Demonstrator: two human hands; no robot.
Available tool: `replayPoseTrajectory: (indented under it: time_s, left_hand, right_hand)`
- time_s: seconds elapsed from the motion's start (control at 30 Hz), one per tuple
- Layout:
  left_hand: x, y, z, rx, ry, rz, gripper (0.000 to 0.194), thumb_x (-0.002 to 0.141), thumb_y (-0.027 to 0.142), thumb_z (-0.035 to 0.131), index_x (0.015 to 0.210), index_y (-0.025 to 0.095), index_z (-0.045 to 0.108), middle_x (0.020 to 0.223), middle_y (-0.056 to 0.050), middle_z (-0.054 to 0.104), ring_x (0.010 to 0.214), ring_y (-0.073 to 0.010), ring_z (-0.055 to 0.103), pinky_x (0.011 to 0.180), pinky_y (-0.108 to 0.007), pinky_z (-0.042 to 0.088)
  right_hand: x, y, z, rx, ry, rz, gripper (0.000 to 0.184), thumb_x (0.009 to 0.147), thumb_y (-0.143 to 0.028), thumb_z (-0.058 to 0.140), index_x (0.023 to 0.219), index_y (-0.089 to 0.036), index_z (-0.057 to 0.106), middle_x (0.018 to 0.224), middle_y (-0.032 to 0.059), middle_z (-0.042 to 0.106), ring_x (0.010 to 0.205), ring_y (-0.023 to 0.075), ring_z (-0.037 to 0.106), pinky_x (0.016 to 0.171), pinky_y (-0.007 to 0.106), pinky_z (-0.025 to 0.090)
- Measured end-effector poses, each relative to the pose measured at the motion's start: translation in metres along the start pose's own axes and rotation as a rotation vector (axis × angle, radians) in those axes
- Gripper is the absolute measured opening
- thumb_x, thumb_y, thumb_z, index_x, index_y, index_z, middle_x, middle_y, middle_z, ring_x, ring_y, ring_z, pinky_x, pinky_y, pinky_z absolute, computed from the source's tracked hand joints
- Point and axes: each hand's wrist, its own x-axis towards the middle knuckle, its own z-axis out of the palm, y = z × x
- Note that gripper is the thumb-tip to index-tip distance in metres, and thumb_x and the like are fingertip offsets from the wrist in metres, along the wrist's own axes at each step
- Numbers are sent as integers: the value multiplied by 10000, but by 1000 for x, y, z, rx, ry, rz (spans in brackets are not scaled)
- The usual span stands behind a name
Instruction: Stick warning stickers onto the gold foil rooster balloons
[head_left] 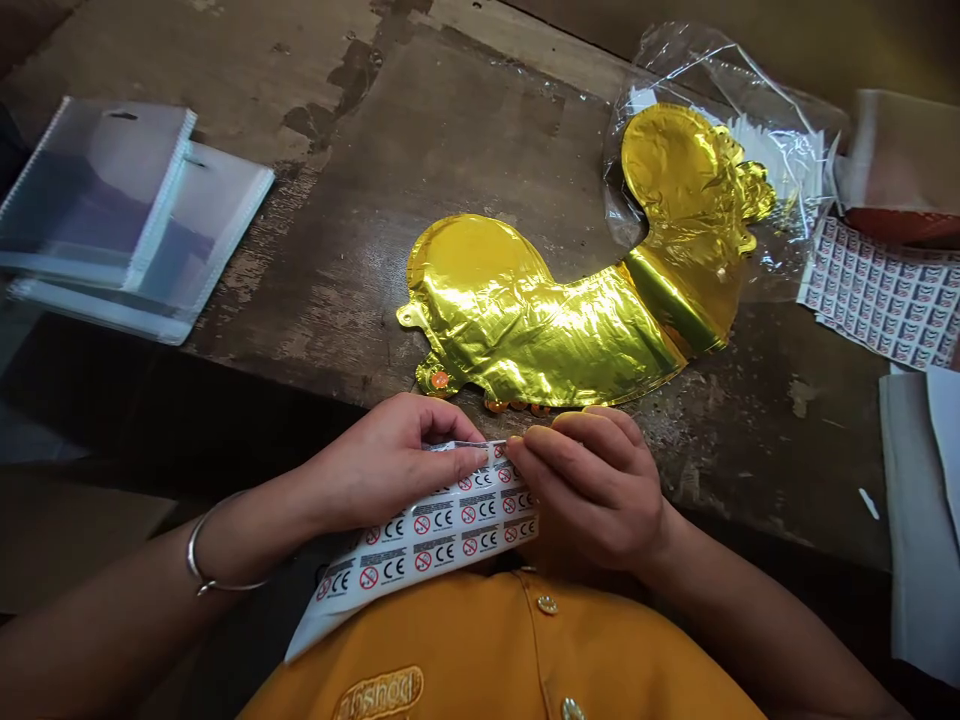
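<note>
A white sheet of small CE warning stickers (420, 545) lies across my lap at the table's near edge. My left hand (390, 462) is closed on the sheet's top edge, fingers pressing it down. My right hand (592, 480) pinches at the same top edge beside the left fingertips; I cannot make out whether a sticker is between its fingers. Just beyond both hands a flat gold foil balloon (540, 310) lies on the worn wooden table (360, 200), one end reaching into a clear plastic bag (712, 90).
A stack of clear plastic sleeves (120, 210) lies at the left of the table. Another sticker sheet (885, 295) sits at the right, with white paper (922, 500) below it and a red-and-white packet (900, 160) behind.
</note>
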Motion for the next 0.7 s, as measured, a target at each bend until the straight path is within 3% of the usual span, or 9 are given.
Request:
replayPoseTrajectory:
  time_s: [0.17, 0.33, 0.4, 0.47, 0.6, 0.7]
  left_hand:
    - [1, 0, -2, -99, -22, -67, 194, 721, 358, 677, 734, 164, 665, 609, 15, 639, 504, -102, 559, 455, -182, 420]
    - [5, -2, -4, -61, -42, -51, 223, 740, 384, 653, 766, 164, 676, 630, 2, 654, 514, -122, 576, 450, -201, 429]
    - [3, -3, -4, 53, 6, 15, 220, 774, 380, 623, 788, 169, 682, 657, -5, 670, 545, -134, 596, 470, -211, 442]
    - [-2, -5, -4, 297, 103, 199, 193, 823, 340, 582, 821, 181, 692, 707, -14, 693, 606, -146, 621, 541, -236, 475]
    - [-17, -11, -5, 995, 246, 772, 220, 898, 199, 480, 911, 194, 699, 843, -50, 727, 765, -196, 650, 744, -340, 503]
    - [-18, -17, -8, 1248, 380, 946, 242, 901, 134, 458, 898, 188, 694, 1114, -90, 704, 1047, -253, 632, 950, -420, 459]
  right_hand:
    - [6, 1, 0, 69, 2, -57, 168, 854, -141, 522, 916, -228, 652, 887, 35, 696, 763, 172, 542, 684, 343, 445]
    - [9, -4, -3, 261, -30, 212, 134, 828, -133, 578, 928, -217, 607, 864, 47, 644, 773, 177, 541, 696, 343, 461]
    - [14, -4, -8, 347, 1, 342, 106, 823, -129, 578, 878, -220, 588, 840, 44, 617, 770, 177, 543, 694, 343, 466]
    - [20, 2, -13, 410, 68, 511, 80, 835, -150, 574, 843, -230, 573, 832, 40, 598, 789, 184, 556, 698, 347, 469]
    - [38, 20, -8, 499, 238, 853, 52, 859, -215, 585, 810, -230, 577, 778, 21, 579, 722, 164, 559, 658, 318, 465]
    - [53, 24, 12, 539, 163, 855, 61, 843, -237, 598, 788, -212, 597, 804, 31, 606, 764, 171, 572, 698, 325, 471]
